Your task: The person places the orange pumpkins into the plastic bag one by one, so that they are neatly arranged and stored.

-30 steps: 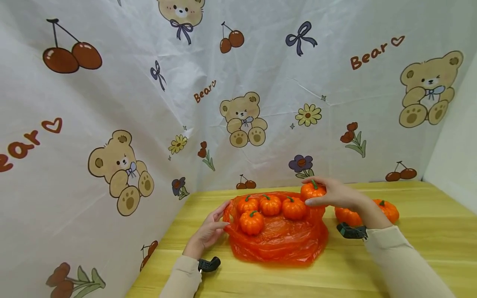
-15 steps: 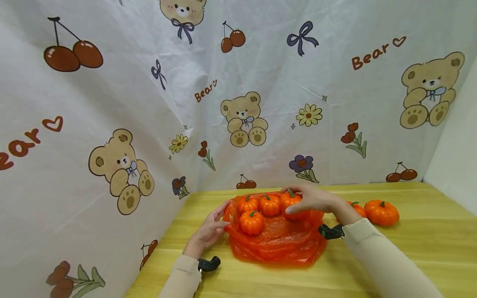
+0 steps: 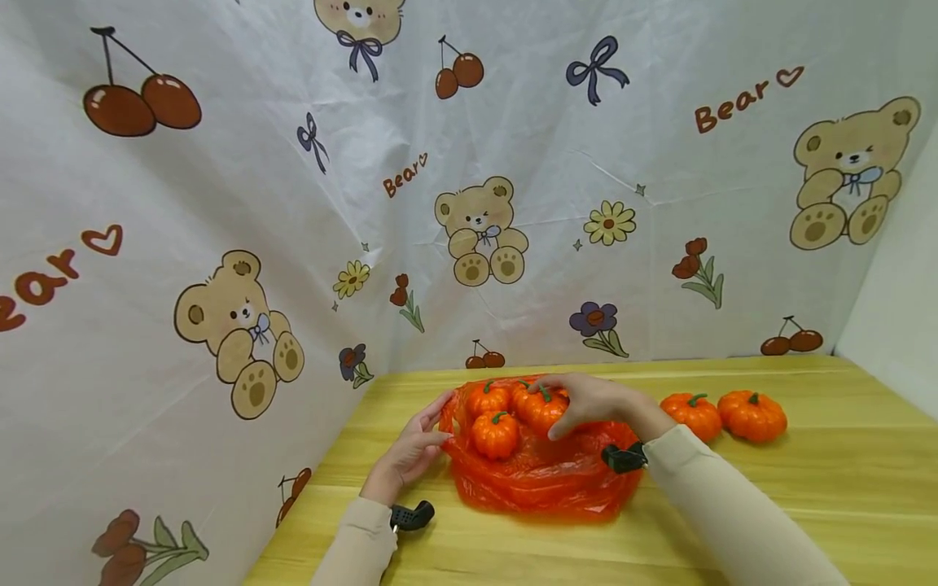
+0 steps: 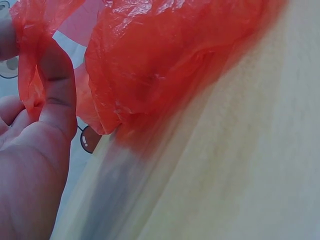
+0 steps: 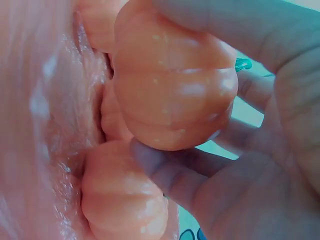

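An orange-red plastic bag sits on the table with its mouth open and several small orange pumpkins in it. At its left side my left hand holds the rim by a handle loop. The left wrist view has the thin red film running between the fingers. My right hand grips a pumpkin with a green stem over the bag's mouth. In the right wrist view, fingers and thumb wrap round this pumpkin, and another pumpkin shows close below. The hand hides part of the bag's contents.
Two more pumpkins, a nearer one and one farther right, lie on the wooden table right of the bag. A white cloth printed with bears hangs behind and along the left side.
My right hand has carried its pumpkin leftward and down, from the bag's right rim to among the other pumpkins. The left hand keeps its hold on the bag.
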Tool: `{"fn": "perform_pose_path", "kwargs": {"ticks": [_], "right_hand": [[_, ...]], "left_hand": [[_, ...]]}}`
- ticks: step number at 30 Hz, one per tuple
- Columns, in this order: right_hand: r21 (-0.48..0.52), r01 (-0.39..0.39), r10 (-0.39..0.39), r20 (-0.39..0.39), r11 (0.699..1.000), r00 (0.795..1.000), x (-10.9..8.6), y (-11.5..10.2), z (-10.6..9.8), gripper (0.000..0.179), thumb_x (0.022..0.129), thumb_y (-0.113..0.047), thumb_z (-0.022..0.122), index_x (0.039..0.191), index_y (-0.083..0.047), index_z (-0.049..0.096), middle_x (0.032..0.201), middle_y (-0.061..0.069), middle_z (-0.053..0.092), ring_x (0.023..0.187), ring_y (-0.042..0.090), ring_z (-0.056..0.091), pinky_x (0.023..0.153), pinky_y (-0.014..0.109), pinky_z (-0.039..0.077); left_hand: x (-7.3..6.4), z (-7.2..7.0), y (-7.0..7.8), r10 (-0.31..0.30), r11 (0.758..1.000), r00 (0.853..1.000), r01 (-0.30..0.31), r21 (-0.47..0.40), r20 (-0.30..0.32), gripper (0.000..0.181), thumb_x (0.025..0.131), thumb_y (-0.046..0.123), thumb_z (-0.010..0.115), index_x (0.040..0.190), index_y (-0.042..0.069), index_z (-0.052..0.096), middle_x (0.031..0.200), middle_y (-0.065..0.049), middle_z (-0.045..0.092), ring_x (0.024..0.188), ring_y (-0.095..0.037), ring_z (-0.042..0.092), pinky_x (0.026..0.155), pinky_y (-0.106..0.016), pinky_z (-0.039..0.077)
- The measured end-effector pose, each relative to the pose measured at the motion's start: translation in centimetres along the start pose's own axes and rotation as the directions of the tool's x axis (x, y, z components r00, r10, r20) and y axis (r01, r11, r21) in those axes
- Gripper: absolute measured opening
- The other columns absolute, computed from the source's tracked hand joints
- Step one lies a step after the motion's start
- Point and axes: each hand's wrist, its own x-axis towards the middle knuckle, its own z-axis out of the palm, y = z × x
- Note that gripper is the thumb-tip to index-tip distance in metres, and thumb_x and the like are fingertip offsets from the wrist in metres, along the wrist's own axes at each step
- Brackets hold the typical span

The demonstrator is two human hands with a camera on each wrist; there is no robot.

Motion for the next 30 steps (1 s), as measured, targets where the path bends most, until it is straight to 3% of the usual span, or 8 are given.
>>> {"fn": "perform_pose_path", "kwargs": {"ticks": [4, 11, 30], "right_hand": [[-0.054, -0.014, 0.012, -0.026, 0.998, 1.0, 0.4, -0.3, 0.5, 0.074, 0.075, -0.026, 0.092, 0.142, -0.021, 0.059, 0.147, 0.012, 0.056, 0.129, 0.032, 0.054, 0.11, 0.054, 0.048], [-0.129, -0.072, 0.066, -0.048, 0.989, 0.997, 0.6, -0.5, 1.9, 0.087, 0.073, -0.035, 0.093, 0.149, -0.017, 0.054, 0.144, 0.011, 0.059, 0.132, 0.034, 0.054, 0.113, 0.057, 0.045], [-0.205, -0.108, 0.099, -0.051, 0.973, 0.994, 0.6, -0.8, 3.8, 0.084, 0.073, -0.022, 0.093, 0.146, -0.01, 0.055, 0.142, 0.012, 0.061, 0.132, 0.037, 0.054, 0.114, 0.059, 0.044]], "left_hand": [[0.2, 0.0, 0.2, -0.002, 1.0, 1.0, 0.002, 0.0, -0.004, 0.091, 0.091, -0.011, 0.055, 0.167, 0.013, 0.012, 0.175, -0.007, 0.008, 0.16, -0.035, 0.012, 0.113, -0.028, 0.047], [0.1, 0.0, 0.2, -0.007, 1.0, 1.0, 0.007, 0.001, -0.006, 0.09, 0.091, -0.013, 0.053, 0.167, 0.013, 0.012, 0.175, -0.008, 0.008, 0.16, -0.035, 0.012, 0.115, -0.031, 0.044], [0.1, 0.0, -0.1, -0.005, 1.0, 1.0, 0.005, 0.006, -0.011, 0.091, 0.091, -0.012, 0.054, 0.167, 0.013, 0.012, 0.175, -0.008, 0.007, 0.16, -0.035, 0.012, 0.115, -0.031, 0.045]]}}
